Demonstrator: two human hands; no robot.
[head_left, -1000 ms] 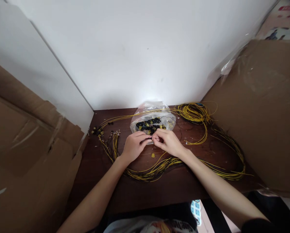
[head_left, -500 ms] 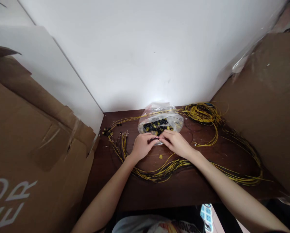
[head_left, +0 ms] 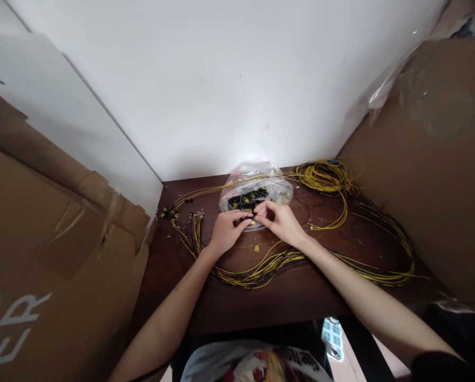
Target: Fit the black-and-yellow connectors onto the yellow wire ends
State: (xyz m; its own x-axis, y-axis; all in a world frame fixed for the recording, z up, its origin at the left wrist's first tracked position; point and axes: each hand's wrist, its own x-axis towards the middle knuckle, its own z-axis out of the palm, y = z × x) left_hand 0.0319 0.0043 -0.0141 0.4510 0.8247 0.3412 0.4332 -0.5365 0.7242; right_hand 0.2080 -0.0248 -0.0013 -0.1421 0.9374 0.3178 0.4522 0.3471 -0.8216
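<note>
bag (head_left: 261, 172) glinting glossy clear plastic | table (head_left: 301, 302) showing smooth dark wood | cardboard (head_left: 42, 239) at 9 o'clock looking matt | wires (head_left: 325, 178) gleaming plastic-coated

Cardboard boxes (head_left: 58, 249) flank the table (head_left: 297, 302), wires (head_left: 261, 270) strewn across.

A small dark piece (head_left: 250, 218), too small to make out, is pinched between the fingertips of the left hand (head_left: 225, 233) and the right hand (head_left: 283, 225). Just beyond those fingertips lies a crumpled clear plastic bag (head_left: 261, 178) holding a heap of black and yellow parts (head_left: 246, 200). Thin yellow wires (head_left: 261, 269) loop flat beneath both wrists.
</note>
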